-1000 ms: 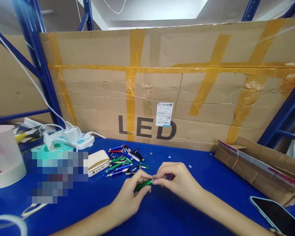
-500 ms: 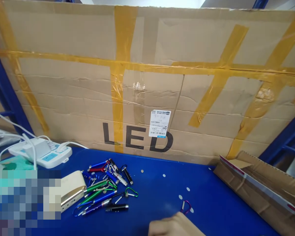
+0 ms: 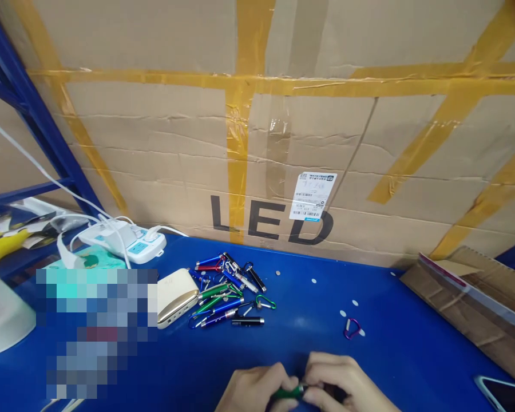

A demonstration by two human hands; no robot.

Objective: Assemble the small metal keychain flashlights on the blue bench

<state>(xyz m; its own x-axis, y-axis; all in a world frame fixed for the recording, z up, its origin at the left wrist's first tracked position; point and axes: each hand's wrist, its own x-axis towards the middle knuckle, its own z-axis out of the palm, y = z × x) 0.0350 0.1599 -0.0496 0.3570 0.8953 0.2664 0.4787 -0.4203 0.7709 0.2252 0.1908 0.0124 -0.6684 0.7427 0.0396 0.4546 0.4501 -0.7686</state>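
Green metal pen low in view, gripped between left hand and right hand, fingers of both closed around it over blue surface; close, steady pinch best for something so slim.

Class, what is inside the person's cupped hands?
A green pen is held between the left hand and the right hand. The fingers cover most of it, so its ends cannot be seen.
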